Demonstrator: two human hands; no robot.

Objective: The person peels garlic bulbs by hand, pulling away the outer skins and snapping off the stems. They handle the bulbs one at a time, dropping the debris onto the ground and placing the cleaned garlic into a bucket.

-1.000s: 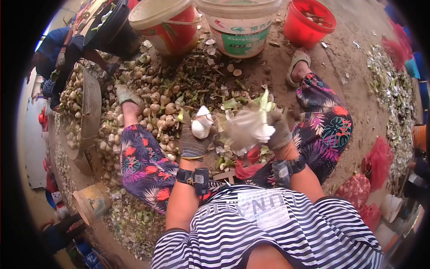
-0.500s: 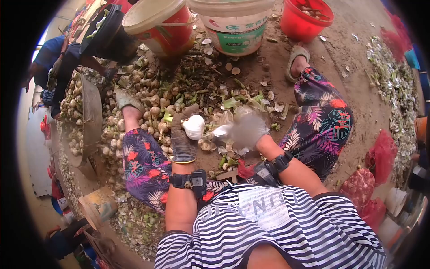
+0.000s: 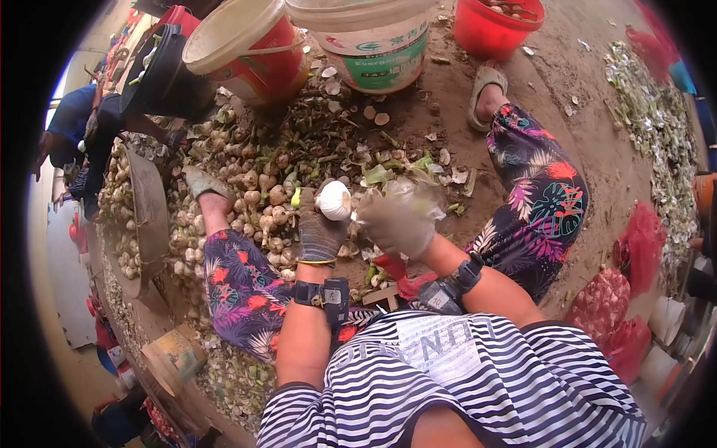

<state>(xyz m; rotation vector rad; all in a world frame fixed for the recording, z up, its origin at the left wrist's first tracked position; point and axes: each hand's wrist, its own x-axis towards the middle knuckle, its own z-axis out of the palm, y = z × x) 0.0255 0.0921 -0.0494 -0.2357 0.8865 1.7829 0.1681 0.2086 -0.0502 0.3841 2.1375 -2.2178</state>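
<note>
The garlic bulb is smooth, round and white, up in the gloved left hand, whose fingers are closed on it. The gloved right hand is just beside it, blurred — whether its fingers are apart or together, I cannot tell. Both forearms reach forward over the dirt floor, where muddy bulbs lie heaped near three buckets — white-and-green, red-and-white and red.

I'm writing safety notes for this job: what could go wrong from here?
The smooth white garlic bulb could slip from the gloved left hand onto the littered ground. The blurred, gloved right hand might knock it. The pale slip-on shoe could crush loose brown-skinned bulbs beside it.
</note>
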